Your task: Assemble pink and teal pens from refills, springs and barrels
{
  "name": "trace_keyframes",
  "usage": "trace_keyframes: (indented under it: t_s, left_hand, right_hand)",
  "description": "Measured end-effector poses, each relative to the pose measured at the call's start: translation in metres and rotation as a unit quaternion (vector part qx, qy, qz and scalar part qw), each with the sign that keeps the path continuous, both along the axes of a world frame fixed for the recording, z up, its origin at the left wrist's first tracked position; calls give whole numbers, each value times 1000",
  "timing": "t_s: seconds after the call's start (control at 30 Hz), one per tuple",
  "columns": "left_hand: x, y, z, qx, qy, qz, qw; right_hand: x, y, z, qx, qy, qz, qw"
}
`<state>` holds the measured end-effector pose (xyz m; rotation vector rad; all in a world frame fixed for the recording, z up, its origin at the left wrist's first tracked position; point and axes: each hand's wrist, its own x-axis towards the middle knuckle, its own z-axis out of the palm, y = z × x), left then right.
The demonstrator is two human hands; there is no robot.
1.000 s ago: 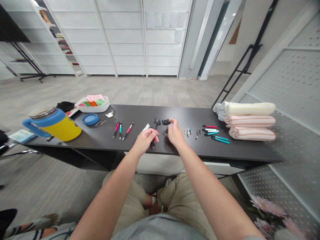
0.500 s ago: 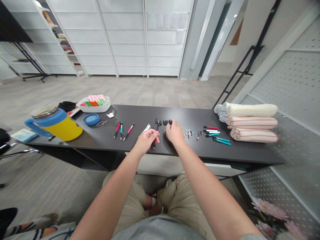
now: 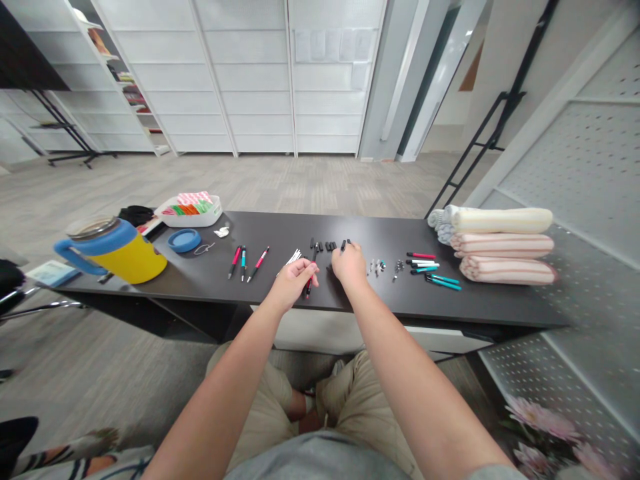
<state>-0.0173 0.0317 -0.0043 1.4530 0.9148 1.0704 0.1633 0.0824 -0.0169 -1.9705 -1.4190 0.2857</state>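
Note:
My left hand is closed around a red and black pen, held upright-slanting over the desk's front part. Beside it, my right hand pinches at a small black pen piece; the fingertips are partly hidden by the hand. More short black pen pieces stand in a row just left of those fingers. White refills lie behind my left hand. Further left are a red pen, a teal pen and another red pen. Small metal parts lie right of my right hand.
On the dark desk, red, white and teal barrels lie near rolled towels at right. A yellow-blue mug, a blue lid and a white basket stand at left.
My right hand has shifted very slightly, its fingertips now at the right end of the row of black pieces. My left hand keeps its place with the pen.

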Motion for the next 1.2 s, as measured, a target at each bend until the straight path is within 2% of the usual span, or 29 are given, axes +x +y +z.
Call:
trace_keyframes:
  t_s: [0.17, 0.27, 0.37, 0.43, 0.53, 0.7, 0.9, 1.0, 1.2]
  left_hand:
    - [1, 0, 1, 2, -5, 2, 1000]
    - [2, 0, 2, -2, -4, 6, 1000]
    - [2, -1, 3, -4, -2, 5, 1000]
    - [2, -1, 3, -1, 1, 3, 1000]
    - [2, -2, 4, -6, 20, 4, 1000]
    - [2, -6, 8, -38, 81, 5, 996]
    - [3, -9, 11, -2, 143, -6, 990]
    - [6, -8, 11, 29, 166, -12, 986]
    - [7, -8, 10, 41, 186, -13, 982]
  right_hand:
    - [6, -9, -5, 150, 56, 18, 987]
    - [8, -23, -3, 192, 139, 59, 970]
    - [8, -42, 0, 168, 249, 94, 949]
    - [8, -55, 1, 145, 302, 90, 938]
    - [8, -68, 1, 148, 365, 98, 914]
    - [11, -67, -3, 185, 443, 122, 869]
    - [14, -60, -7, 215, 512, 103, 825]
    - [15, -61, -6, 217, 525, 110, 816]
    - [14, -62, -5, 202, 529, 123, 815]
